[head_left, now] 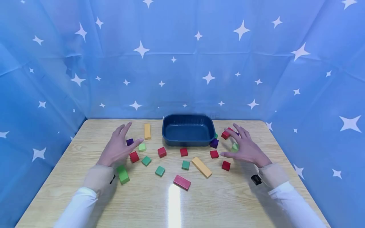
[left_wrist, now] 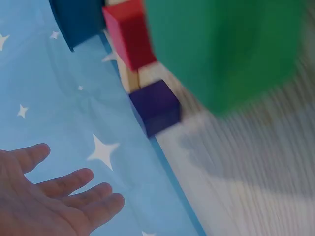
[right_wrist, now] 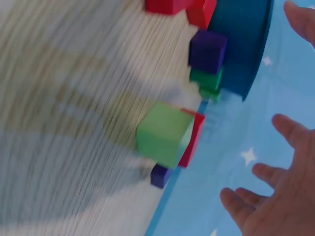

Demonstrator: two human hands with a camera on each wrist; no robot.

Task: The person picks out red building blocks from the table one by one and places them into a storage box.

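Note:
My left hand (head_left: 117, 148) hovers over the left side of the table, fingers spread, holding nothing. Around it lie a purple block (head_left: 129, 142), a light green block (head_left: 142, 147), a red block (head_left: 134, 157) and a long green block (head_left: 123, 174). On the right, my right hand (head_left: 247, 148) is likewise spread and holds nothing. Nearest to it is a pale green block (right_wrist: 165, 133), partly hidden by the fingers in the head view. A red block (head_left: 226, 134) and a small purple block (right_wrist: 160, 176) lie just beyond.
A dark blue bin (head_left: 189, 143) stands at the table's back edge. Between the hands are scattered red and green blocks, a long yellow block (head_left: 201, 167) and a long pinkish-red block (head_left: 182, 182). Another yellow block (head_left: 147, 131) lies left of the bin. A starry blue curtain (head_left: 182, 91) surrounds the table.

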